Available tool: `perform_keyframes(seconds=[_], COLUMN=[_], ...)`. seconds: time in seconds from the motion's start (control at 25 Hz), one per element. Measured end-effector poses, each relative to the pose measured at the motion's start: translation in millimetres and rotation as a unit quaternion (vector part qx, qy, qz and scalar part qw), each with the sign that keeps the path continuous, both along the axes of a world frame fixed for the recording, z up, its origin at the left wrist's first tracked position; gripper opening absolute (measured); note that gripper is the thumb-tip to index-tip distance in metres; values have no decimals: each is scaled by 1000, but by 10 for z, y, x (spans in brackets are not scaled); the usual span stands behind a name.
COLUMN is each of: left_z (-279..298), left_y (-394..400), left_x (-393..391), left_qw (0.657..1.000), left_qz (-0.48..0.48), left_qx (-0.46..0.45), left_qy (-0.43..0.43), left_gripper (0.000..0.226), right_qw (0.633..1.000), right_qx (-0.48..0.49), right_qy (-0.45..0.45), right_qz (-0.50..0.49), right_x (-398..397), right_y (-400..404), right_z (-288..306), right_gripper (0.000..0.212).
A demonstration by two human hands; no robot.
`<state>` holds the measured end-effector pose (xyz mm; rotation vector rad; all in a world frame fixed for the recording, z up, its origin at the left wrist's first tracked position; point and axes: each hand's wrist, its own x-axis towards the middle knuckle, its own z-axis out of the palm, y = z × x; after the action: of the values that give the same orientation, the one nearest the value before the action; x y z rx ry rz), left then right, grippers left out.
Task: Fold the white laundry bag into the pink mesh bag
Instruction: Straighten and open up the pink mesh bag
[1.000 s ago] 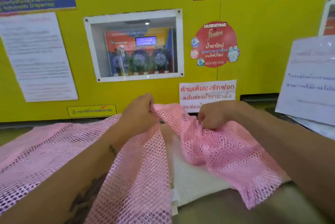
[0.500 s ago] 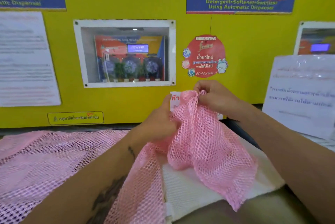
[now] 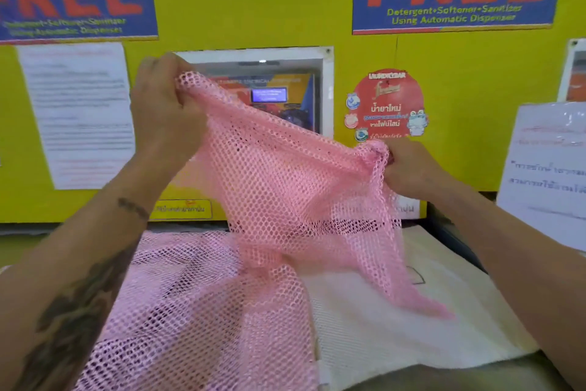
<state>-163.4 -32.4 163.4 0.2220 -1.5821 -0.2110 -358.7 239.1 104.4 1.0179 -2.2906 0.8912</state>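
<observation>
Pink mesh bag [image 3: 285, 187] hangs lifted above the counter, stretched between two bare hands in front of a yellow wall [image 3: 253, 4]. The left hand [image 3: 165, 111] is raised higher, its fingers pinched closed on one edge of the mesh; the right hand [image 3: 409, 165] sits lower, fist clenched around a bunched part of the same edge. The bag's lower part trails down over the white laundry bag [image 3: 396, 321], which lies flat on the counter beneath and to the right.
</observation>
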Motion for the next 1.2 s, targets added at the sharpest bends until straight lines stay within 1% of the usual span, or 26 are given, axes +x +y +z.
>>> perform_keyframes(seconds=[0.04,0.08,0.12,0.16,0.2,0.24,0.28,0.32,0.36,0.4,0.52,0.6,0.64,0.68,0.72,0.76,0.84,0.88,0.92,0.96,1.0,1.04,1.08,1.12,1.16,1.2], left_z=[-50,-97,-149,-196,-250,-308,-356,-400,-440,-476,-574,-706,-801,-910,-1020,-1122,-1265,-1297,-1299,-1271,-1206,-1128,-1044,-956,-877,-806], left_y=[-89,-199,-318,-425,-502,-549,-575,-567,-551,-556,-597,-632,-664,-690,-692,-688,-652,-635,-612,-601,-574,-555,-548,-540,-540,-526], left_x=[124,259,384,520,653,768,886,964,1009,1026,926,771,681,600,542,501,490,512,541,562,590,626,660,702,740,782], left_qw=[1000,999,994,980,947,894,835,792,768,766,799,809,801,786,762,731,655,639,647,683,733,785,835,874,900,913], left_qz=[15,26,33,37,43,44,41,36,34,47,125,136,132,132,126,109,75,74,80,89,108,136,165,186,201,212], left_qx=[8,33,78,135,178,207,229,253,273,275,201,168,156,136,117,109,118,124,128,123,107,89,64,39,20,9], left_qy=[-9,-29,-67,-144,-265,-396,-498,-555,-579,-580,-553,-547,-562,-589,-624,-665,-743,-756,-747,-714,-663,-597,-522,-448,-387,-349], left_gripper=[31,33,37,39,39,36,35,34,28,23,24,36,43,50,56,61,71,73,69,52,29,13,9,13,21,28], right_qw=[1000,997,989,979,968,957,947,940,934,928,898,883,884,892,906,922,948,957,965,972,977,980,980,978,975,970], right_qx=[-10,-28,-50,-58,-49,-24,7,44,87,141,318,402,416,407,380,344,270,233,206,192,189,191,194,203,215,234], right_qy=[-24,-69,-129,-187,-238,-279,-310,-325,-327,-320,-266,-190,-157,-132,-117,-105,-94,-103,-109,-101,-77,-52,-37,-29,-23,-22], right_qz=[12,30,48,59,67,70,80,95,112,127,148,147,143,143,144,145,143,135,120,95,60,22,-12,-37,-53,-64], right_x=[22,52,75,90,99,126,178,234,308,413,785,944,994,1004,977,907,674,524,377,238,119,9,-85,-140,-169,-192], right_y=[-80,-160,-226,-287,-351,-418,-509,-600,-688,-771,-975,-1101,-1144,-1167,-1160,-1127,-990,-895,-792,-701,-621,-558,-506,-468,-440,-418], right_z=[21,51,81,108,124,131,125,104,81,58,-79,-276,-367,-426,-434,-384,-181,-75,2,37,41,15,-23,-53,-68,-70], right_gripper=[16,23,29,31,29,26,22,23,29,39,59,59,53,46,42,41,37,35,34,31,28,27,28,28,25,20])
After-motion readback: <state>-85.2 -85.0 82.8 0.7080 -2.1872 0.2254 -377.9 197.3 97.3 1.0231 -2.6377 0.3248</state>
